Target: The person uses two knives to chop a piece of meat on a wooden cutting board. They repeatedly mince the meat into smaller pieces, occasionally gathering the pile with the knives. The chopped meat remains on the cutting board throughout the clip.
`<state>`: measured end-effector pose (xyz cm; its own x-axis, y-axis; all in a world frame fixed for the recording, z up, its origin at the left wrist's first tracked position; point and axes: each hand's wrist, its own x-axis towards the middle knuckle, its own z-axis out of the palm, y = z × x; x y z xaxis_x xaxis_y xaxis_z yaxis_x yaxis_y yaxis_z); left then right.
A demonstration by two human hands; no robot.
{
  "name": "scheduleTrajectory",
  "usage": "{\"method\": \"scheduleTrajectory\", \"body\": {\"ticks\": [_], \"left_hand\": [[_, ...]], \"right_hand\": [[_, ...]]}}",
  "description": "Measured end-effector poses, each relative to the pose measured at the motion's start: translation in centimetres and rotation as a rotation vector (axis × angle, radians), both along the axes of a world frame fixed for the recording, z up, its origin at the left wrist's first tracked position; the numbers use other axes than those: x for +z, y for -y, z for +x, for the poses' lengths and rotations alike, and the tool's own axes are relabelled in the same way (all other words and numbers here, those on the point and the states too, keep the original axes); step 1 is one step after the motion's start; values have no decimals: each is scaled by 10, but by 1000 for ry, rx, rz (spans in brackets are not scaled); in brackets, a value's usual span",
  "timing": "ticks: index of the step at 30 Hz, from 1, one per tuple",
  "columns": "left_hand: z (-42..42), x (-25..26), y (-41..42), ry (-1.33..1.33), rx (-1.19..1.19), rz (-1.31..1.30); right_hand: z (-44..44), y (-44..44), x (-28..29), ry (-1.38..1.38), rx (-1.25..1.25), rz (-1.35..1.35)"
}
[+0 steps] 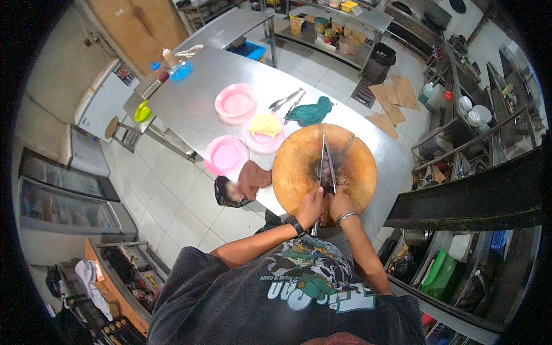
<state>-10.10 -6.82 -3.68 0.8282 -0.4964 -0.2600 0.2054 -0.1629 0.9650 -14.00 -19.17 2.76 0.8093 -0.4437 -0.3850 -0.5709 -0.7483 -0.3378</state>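
Note:
A round wooden chopping block (289, 159) stands on a steel table before me. My left hand (311, 207) is closed around one long metal blade tool (321, 172), probably a knife. Another similar blade (331, 167) is in my right hand (343, 203). Both blades point away from me over the block's dark, worn middle, and their far ends come close together. Dark, finely chopped food (326, 170) shows between them; its kind cannot be told. My fingers hide most of both handles.
On the steel table (194, 108) are a pink bowl (235, 101), another pink bowl (226, 155), yellow shredded food (265, 125) on a pink dish, metal tongs (286, 99) and a teal cloth (311, 111). A person in brown (254, 179) is at the table's left edge.

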Motion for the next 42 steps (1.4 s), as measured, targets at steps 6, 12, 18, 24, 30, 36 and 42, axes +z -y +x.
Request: {"method": "scheduleTrajectory", "body": {"ticks": [6, 12, 18, 24, 30, 36, 42], "left_hand": [[-1, 22, -5, -247, -27, -137], [-5, 20, 0, -461, -84, -227], [5, 9, -12, -545, -74, -284], [9, 19, -17, -624, -94, -290], [6, 25, -20, -540, -144, -261], [7, 1, -21, -546, -155, -349], [14, 12, -25, -572, -175, -310]], "right_hand": [[11, 7, -24, 41, 45, 113], [-10, 43, -111, 352, 149, -177], [5, 42, -29, 116, 177, 165], [16, 20, 35, -79, 26, 361], [8, 35, -33, -84, -7, 431], [13, 34, -36, 39, 66, 355], [9, 20, -45, -42, -22, 531]]}}
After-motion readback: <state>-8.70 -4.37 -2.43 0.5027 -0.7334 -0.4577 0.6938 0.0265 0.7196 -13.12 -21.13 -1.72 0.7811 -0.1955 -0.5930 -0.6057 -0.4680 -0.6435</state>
